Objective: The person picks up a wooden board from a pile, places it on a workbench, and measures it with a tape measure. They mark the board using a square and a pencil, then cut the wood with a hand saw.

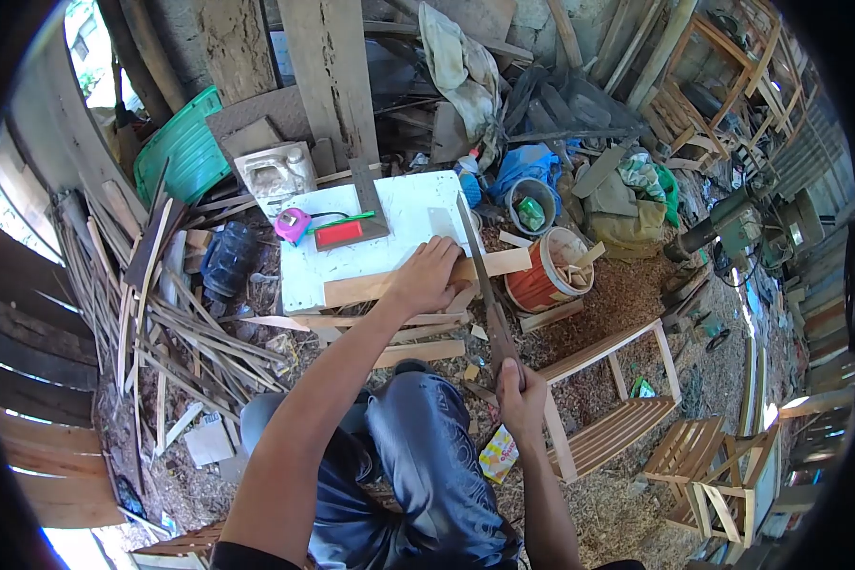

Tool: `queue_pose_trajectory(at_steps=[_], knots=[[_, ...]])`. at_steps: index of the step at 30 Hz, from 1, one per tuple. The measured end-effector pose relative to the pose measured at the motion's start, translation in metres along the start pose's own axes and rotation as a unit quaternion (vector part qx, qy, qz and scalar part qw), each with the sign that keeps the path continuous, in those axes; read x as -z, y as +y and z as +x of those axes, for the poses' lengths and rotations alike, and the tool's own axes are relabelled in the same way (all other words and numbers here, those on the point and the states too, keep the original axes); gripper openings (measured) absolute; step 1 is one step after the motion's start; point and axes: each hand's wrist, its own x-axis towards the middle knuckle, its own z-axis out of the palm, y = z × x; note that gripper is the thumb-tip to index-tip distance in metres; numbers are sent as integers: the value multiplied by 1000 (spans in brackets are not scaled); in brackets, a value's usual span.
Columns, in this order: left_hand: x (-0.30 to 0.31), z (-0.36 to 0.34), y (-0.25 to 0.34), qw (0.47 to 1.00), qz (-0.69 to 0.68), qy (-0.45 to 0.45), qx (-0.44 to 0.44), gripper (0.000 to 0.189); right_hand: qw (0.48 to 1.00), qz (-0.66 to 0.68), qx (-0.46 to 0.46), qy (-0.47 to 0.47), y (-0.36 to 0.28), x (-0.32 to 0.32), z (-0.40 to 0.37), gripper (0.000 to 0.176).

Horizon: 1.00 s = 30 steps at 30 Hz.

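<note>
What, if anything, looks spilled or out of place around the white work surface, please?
Loose wood shavings lie scattered beside the red bucket, as if spilled, and wood strips sprawl in a tangled heap at picture left.

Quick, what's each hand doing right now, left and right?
Left hand: holding the wooden strip down on the white work surface.
Right hand: closed around the handle end of the handsaw.

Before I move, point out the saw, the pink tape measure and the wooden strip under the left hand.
Saw [490,299]: head view, on the blade.
Pink tape measure [293,225]: head view, on its case.
Wooden strip [359,288]: head view, on the stretch near the picture's left.
</note>
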Motion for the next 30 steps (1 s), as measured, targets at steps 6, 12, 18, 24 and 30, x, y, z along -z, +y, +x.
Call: queue_pose_trajectory(at_steps=[6, 12, 18, 24, 30], knots=[[2, 1, 1, 1000, 4, -9, 7, 42, 999, -32, -3, 15, 13, 5, -17, 42], [2, 0, 2, 1000, -1, -3, 4, 42, 999, 33, -37, 12, 8, 10, -27, 42], [0, 0, 1, 1000, 13, 8, 7, 41, 992, 120, -35, -3, 11, 11, -8, 43], [4, 0, 2, 1000, 2, -10, 9, 43, 994, 105, -32, -3, 16, 4, 1, 43], [5, 1, 2, 1000, -3, -15, 10, 43, 1000, 9, 22, 7, 3, -7, 13, 44]])
